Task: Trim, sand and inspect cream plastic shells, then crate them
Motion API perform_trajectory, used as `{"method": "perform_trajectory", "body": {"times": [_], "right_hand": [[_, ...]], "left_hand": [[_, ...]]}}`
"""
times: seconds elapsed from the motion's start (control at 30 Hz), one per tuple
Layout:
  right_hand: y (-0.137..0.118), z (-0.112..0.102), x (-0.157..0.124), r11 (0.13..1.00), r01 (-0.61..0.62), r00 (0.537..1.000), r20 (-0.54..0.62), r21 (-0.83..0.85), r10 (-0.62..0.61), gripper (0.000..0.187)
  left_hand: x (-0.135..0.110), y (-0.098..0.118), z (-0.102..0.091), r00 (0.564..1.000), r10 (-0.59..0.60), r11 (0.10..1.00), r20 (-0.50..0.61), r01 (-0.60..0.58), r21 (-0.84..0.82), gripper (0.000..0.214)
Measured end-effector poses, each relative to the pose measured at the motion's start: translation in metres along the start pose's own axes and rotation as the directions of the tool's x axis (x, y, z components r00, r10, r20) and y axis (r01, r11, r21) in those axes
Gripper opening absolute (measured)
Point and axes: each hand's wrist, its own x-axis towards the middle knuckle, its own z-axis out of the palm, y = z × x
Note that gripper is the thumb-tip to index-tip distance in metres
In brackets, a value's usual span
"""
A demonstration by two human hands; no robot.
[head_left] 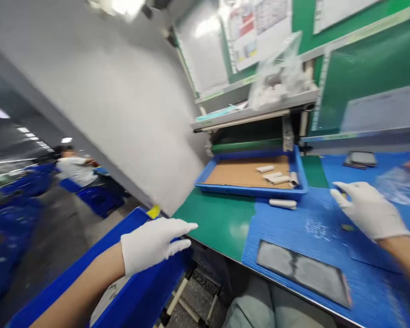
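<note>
My left hand (153, 246), in a white glove, is held over the blue bin (157, 287) at the table's left side. Its fingers and thumb are stretched apart with nothing between them. My right hand (369, 209), also gloved in white, hovers at or just above the blue mat (300, 228) on the right. Thumb and fingers are apart there, and no object shows in them. Between the hands, near the front edge, a flat dark panel with two grey frosted areas (273, 259) lies on the mat. A short white roll (283, 203) lies farther back.
A shallow blue tray (200, 182) lined with cardboard holds several white rolls (275, 176). Behind it is a shelf (225, 119) with a clear plastic bag (276, 84). Small dark-edged pieces (362, 158) and plastic film (401, 184) lie at right. A person (75, 168) sits far left.
</note>
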Motion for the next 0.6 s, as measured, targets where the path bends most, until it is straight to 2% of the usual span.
{"method": "perform_trajectory", "body": {"times": [0.1,0.2,0.27,0.4,0.5,0.6], "right_hand": [[0.029,0.017,-0.001,0.995,-0.071,0.997,-0.019,-0.072,0.07,0.061],[0.037,0.025,-0.005,0.985,-0.143,0.989,0.031,-0.099,0.147,0.071],[0.041,0.025,-0.009,0.971,-0.211,0.971,0.094,-0.112,0.222,0.078],[0.059,0.023,-0.015,0.912,-0.376,0.895,0.192,-0.164,0.403,0.087],[0.07,0.028,-0.017,0.898,-0.405,0.868,0.235,-0.172,0.437,0.087],[0.071,0.038,-0.017,0.922,-0.353,0.886,0.26,-0.157,0.383,0.082]], "left_hand": [[0.076,0.032,-0.028,0.996,0.04,0.981,-0.078,-0.025,0.192,0.054],[0.162,0.07,-0.046,0.98,0.151,0.965,-0.133,-0.117,0.237,0.056],[0.224,0.093,-0.052,0.972,0.19,0.963,-0.14,-0.157,0.219,0.058],[0.339,0.137,-0.053,0.969,0.187,0.965,-0.163,-0.15,0.216,0.076],[0.401,0.162,-0.048,0.982,0.153,0.968,-0.11,-0.127,0.216,0.098],[0.438,0.175,-0.04,0.986,0.168,0.956,0.001,-0.163,0.246,0.101]]}}
